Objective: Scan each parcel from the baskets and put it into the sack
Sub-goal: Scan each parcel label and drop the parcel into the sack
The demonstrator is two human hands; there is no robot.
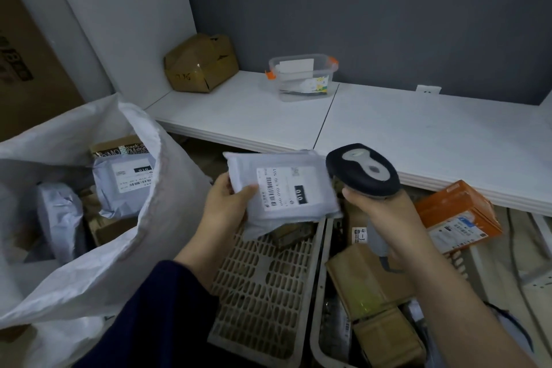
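This looks like a courier depot's parcel-sorting corner. A big white woven sack (74,263) stands open at the left, holding label-bearing packets (125,185) and brown boxes. Two slotted plastic baskets (263,293) hold taped cardboard parcels (355,281) and an orange box (457,215) with a shipping label. A handheld barcode scanner (363,169) is raised beside a barcoded grey mailer (286,188). Behind, a low white bench (418,134) runs along a grey wall (358,9), with a battered cardboard box (200,64) in its left back corner.

Left hand (227,203) holds grey parcel (283,188) beside right hand's (385,212) scanner (363,169)
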